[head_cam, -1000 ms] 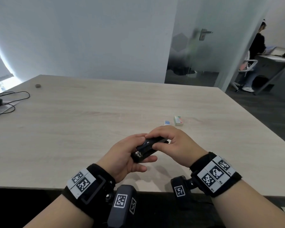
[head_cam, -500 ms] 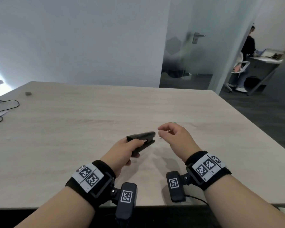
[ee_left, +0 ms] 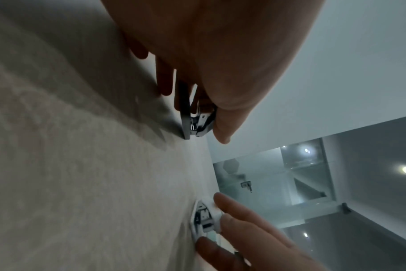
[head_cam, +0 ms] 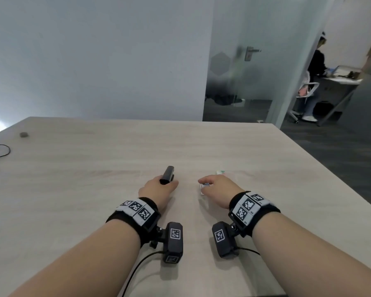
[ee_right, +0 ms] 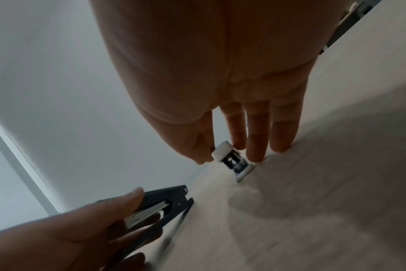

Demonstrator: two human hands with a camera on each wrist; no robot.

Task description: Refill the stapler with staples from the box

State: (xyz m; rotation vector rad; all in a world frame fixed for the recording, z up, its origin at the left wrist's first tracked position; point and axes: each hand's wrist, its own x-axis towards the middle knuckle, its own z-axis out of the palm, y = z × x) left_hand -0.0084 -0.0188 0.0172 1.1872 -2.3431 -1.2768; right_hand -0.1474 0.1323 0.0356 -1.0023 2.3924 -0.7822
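A black stapler [head_cam: 167, 177] rests with its base on the light wooden table [head_cam: 84, 185], pointing away from me. My left hand [head_cam: 166, 183] grips its near end, thumb on top and fingers along the side. In the left wrist view the stapler [ee_left: 194, 122] shows metal between its black halves. To its right lies a small white staple box [head_cam: 203, 186]. My right hand [head_cam: 204, 182] pinches the box between thumb and fingers. The right wrist view shows the box [ee_right: 230, 158] partly slid open, with the stapler [ee_right: 161, 204] at lower left.
A greenish-white box part [head_cam: 221, 172] lies just beyond my right hand. A black cable [head_cam: 0, 149] and a small dark object [head_cam: 24, 135] sit at the table's far left. Behind a glass door a person [head_cam: 317, 67] sits at a desk.
My hands have parted and moved forward. The left hand has set the stapler down on the table, still gripping it. The right hand has left the stapler and taken hold of the staple box.
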